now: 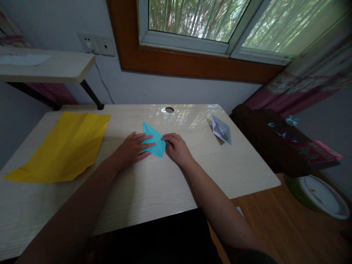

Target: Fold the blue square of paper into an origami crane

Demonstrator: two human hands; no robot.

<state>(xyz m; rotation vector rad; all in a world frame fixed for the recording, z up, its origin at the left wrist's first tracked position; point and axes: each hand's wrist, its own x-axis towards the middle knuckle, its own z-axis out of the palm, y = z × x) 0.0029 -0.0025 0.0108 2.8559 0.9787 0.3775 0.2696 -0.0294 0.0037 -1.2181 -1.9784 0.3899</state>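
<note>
A folded piece of turquoise paper [157, 138] with crease lines lies on the pale wooden desk [165, 183]. Spread flat over its left part is my left hand [137, 146], fingers apart and pressing it down. My right hand [176, 146] pinches the paper's right edge, thumb and fingertips together there. To the right, a folded white paper boat [221, 129] sits by itself on the desk, tilted to one side.
A large yellow sheet [66, 146] covers the desk's left side. Behind it stands a raised shelf [63, 69] on black legs. A round cable hole [169, 109] is near the back edge. Dark furniture [275, 143] and a white-topped bin [321, 194] stand right.
</note>
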